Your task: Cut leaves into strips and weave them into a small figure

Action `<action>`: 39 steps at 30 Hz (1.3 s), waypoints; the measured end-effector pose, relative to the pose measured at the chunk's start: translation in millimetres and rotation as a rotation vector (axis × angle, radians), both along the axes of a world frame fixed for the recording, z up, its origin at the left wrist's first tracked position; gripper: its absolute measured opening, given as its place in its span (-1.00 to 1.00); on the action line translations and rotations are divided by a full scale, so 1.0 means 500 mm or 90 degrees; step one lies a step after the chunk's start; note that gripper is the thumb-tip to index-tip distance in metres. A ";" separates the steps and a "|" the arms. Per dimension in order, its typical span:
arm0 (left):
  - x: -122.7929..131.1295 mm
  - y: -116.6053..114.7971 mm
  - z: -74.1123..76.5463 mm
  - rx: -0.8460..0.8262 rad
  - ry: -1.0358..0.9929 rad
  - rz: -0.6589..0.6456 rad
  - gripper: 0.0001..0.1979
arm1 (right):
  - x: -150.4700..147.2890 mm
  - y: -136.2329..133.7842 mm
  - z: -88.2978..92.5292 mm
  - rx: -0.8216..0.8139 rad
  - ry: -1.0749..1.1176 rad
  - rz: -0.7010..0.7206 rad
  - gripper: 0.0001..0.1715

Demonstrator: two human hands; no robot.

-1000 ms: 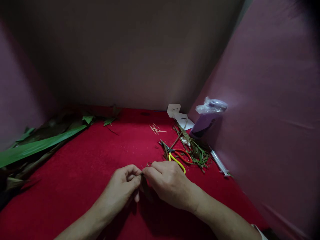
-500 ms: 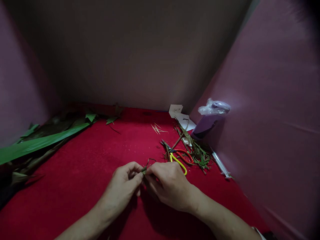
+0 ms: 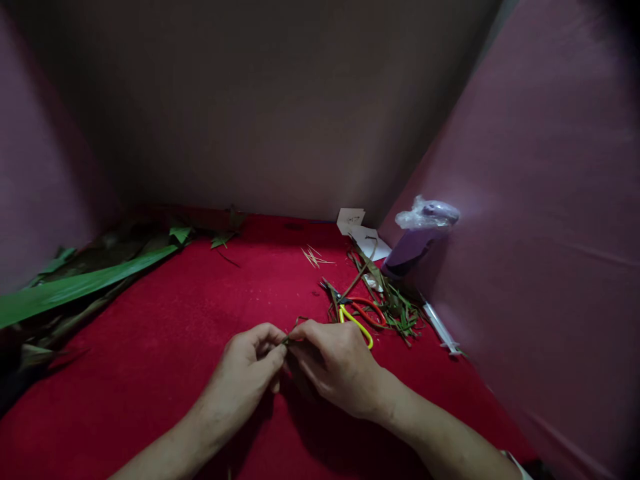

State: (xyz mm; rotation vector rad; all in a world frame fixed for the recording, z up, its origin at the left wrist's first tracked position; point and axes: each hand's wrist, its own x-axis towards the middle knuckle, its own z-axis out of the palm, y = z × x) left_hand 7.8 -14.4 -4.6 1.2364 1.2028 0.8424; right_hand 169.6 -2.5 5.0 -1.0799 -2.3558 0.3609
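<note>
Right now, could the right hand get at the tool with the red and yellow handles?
Probably yes: the tool lies just beyond the right hand, with nothing visibly blocking the way. That hand seems busy pinching a green piece, so it might first have to let go.

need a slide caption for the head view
Left hand and right hand pinch a small green scrap over red cloth, a red-and-yellow-handled tool lying beside leaf scraps.
</note>
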 end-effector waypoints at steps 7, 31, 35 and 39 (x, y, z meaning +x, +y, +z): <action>0.001 0.002 -0.005 -0.001 0.011 0.013 -0.87 | -0.002 -0.003 -0.008 0.063 -0.059 0.009 -0.81; 0.000 -0.006 -0.004 0.092 0.075 -0.015 -0.87 | -0.007 -0.011 0.004 -0.085 0.029 -0.071 -0.95; 0.002 -0.006 0.001 0.077 0.051 -0.023 -0.87 | -0.007 -0.014 0.002 -0.076 0.030 -0.111 -0.95; 0.005 -0.005 0.006 0.044 0.023 -0.026 -0.87 | -0.007 -0.015 0.003 -0.088 0.034 -0.126 -0.96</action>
